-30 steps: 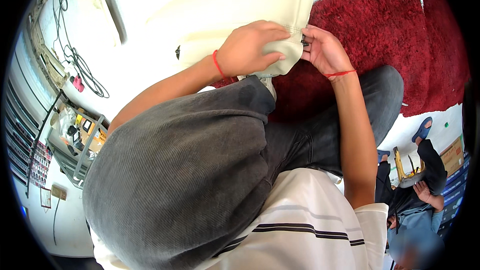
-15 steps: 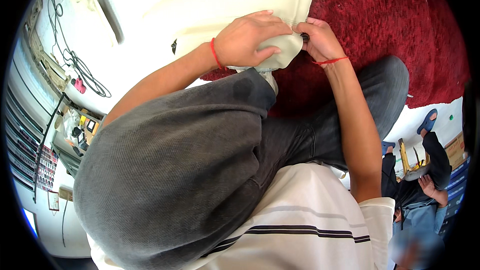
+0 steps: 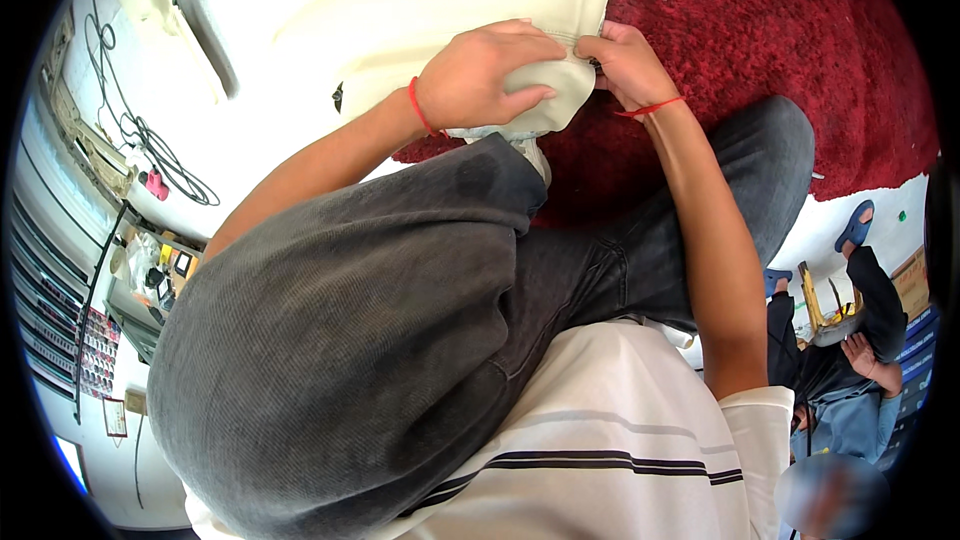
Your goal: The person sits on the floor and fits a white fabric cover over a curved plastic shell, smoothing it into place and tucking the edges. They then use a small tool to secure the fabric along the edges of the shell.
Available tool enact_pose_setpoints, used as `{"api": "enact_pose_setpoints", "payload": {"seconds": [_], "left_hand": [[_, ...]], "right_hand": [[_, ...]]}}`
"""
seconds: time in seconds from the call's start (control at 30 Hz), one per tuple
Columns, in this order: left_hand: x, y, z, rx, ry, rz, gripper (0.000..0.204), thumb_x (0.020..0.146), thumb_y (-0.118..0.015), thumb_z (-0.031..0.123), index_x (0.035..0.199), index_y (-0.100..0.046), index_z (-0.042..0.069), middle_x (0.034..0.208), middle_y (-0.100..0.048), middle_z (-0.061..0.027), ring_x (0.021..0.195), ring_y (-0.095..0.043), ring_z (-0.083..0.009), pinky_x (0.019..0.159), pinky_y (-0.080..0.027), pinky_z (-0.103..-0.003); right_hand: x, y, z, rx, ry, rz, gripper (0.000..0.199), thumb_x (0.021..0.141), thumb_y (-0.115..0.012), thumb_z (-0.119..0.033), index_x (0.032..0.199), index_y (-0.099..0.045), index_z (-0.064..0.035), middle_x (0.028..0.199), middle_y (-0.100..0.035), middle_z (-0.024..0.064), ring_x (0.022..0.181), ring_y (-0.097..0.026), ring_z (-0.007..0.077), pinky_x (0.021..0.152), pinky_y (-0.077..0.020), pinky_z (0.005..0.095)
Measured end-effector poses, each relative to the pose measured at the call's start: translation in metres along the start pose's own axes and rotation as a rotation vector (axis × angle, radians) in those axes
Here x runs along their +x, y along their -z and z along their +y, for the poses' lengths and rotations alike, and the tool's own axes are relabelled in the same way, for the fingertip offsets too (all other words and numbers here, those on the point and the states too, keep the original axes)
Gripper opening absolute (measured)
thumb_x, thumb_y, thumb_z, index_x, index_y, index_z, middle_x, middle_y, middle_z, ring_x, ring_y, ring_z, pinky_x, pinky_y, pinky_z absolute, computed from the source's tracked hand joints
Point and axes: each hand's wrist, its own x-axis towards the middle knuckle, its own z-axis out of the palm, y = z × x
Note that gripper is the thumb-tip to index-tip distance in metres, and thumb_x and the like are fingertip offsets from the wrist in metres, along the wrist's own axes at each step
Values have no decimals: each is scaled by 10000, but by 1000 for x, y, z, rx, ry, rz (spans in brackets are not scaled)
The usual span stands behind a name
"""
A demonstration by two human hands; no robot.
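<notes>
A large cream panel (image 3: 430, 15), with a smooth leather-like covering and a stitched seam, lies before me at the top of the view. My left hand (image 3: 490, 75) rests flat on it, fingers stretched along the seam and thumb apart. At the panel's right edge my right hand (image 3: 630, 65) is closed, its thumb on top at the seam's end and the other fingers curled by the edge. A small dark thing (image 3: 597, 66) shows beside those fingers; its kind is hidden. Another small black piece (image 3: 338, 97) sticks out at the panel's left end.
Under and right of the panel spreads a dark red shaggy rug (image 3: 730, 50). My bent legs (image 3: 350, 310) fill the middle. A black cable (image 3: 165, 160) with a pink plug lies on the pale floor at left. Another person (image 3: 850, 370) sits at the lower right near cardboard boxes.
The whole view has shifted slightly, so panel and hands appear a little further left. My right thumb has come down nearer the panel's edge, and the small dark thing shows less. My left hand stays flat.
</notes>
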Motion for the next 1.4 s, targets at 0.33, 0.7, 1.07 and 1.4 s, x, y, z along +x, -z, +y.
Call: {"api": "enact_pose_setpoints", "payload": {"seconds": [0.33,0.7,1.07,1.4], "left_hand": [[19,14,-5,-84,19,-194,447,869,-787,107,1306,-711,56,1283,-735,-162,1157,-701,-382,1054,-558,-437],[10,5,-3,177,-177,-19,352,847,-849,196,1162,-769,62,1124,-785,-75,1027,-726,-301,937,-583,-413],[-8,24,55,276,44,223,368,849,-882,289,1079,-770,25,1052,-773,-113,923,-730,-317,800,-597,-412],[-60,122,181,603,238,523,705,713,-932,240,1308,-616,33,1190,-678,-183,1114,-667,-399,960,-537,-433]], "right_hand": [[3,16,11,-86,120,-118,342,991,-604,-119,1278,-706,35,1153,-762,106,993,-754,191,846,-657,372],[0,22,-8,-206,1,-254,327,1005,-643,-130,1278,-696,42,1175,-766,107,1043,-755,185,916,-654,388],[-42,16,-49,278,17,-522,394,1005,-485,-34,1344,-603,128,1254,-732,208,1149,-754,315,1061,-605,499],[-127,-89,-147,72,399,-766,577,1026,-460,-74,1556,-387,143,1430,-645,269,1328,-660,405,1170,-508,489]]}}
